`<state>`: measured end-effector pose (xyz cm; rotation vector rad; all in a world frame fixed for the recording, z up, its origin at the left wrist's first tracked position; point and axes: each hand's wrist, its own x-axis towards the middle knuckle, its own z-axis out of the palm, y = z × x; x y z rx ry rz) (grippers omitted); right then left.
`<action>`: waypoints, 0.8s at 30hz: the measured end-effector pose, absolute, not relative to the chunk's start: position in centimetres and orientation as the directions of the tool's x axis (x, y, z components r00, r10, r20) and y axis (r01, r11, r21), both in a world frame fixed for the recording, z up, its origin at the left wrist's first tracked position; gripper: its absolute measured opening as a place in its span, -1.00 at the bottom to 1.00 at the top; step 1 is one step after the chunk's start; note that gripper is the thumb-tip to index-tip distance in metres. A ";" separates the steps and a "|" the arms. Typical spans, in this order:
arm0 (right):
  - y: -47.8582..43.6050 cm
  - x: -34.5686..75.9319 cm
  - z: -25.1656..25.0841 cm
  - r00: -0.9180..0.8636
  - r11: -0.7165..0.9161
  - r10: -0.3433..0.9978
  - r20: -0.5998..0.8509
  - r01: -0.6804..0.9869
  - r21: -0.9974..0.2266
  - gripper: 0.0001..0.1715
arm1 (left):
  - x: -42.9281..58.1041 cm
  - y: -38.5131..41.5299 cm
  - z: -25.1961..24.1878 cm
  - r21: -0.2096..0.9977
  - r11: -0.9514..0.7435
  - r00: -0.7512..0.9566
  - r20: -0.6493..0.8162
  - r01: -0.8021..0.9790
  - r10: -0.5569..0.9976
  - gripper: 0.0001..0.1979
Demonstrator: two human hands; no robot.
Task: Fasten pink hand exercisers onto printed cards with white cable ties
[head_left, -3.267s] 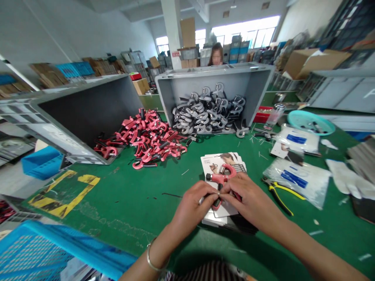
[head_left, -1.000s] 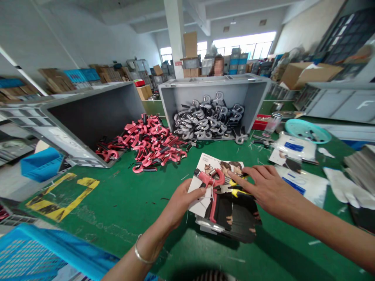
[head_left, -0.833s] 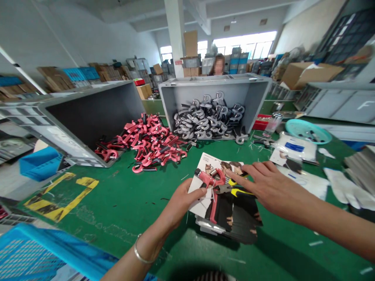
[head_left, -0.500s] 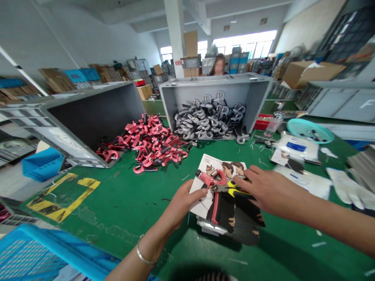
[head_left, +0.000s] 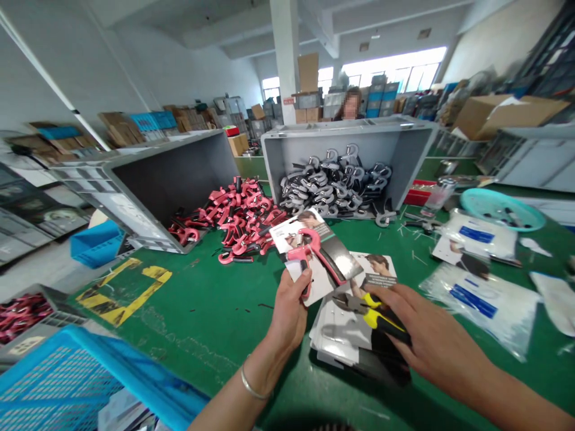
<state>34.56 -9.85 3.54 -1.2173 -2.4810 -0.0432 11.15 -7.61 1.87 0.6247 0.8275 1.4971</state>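
My left hand [head_left: 291, 308] is closed on a printed card [head_left: 344, 258] with a red and black hand grip exerciser [head_left: 313, 248] on its front. The card is tilted and raised above a stack of similar cards [head_left: 344, 332] on the bench. In my right hand [head_left: 415, 314] is a pair of cutting pliers [head_left: 375, 311] with yellow and black handles, wrapped by my fingers. The pliers' metal jaws point left, over the stack and just below the raised card.
A tipped grey crate [head_left: 148, 239] spills red hand grips [head_left: 245, 218]. Another grey crate [head_left: 415, 143] holds grey ones [head_left: 323, 188]. Plastic bags [head_left: 478, 305] and a turquoise tray [head_left: 498, 200] lie right. A blue basket [head_left: 85, 359] stands front left. A person [head_left: 350, 108] is beyond the crates.
My left hand has raised the card with its red hand grip off the stack, baring the card beneath. The pliers in my right hand are now apart from that grip. The view has shifted left.
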 end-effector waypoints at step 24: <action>-9.4 31.2 -0.4 -0.426 0.531 0.839 0.338 0.777 -0.337 -0.55 | 13.9 -8.9 1.7 0.748 -0.143 -0.223 -0.007 -0.648 0.975 -0.63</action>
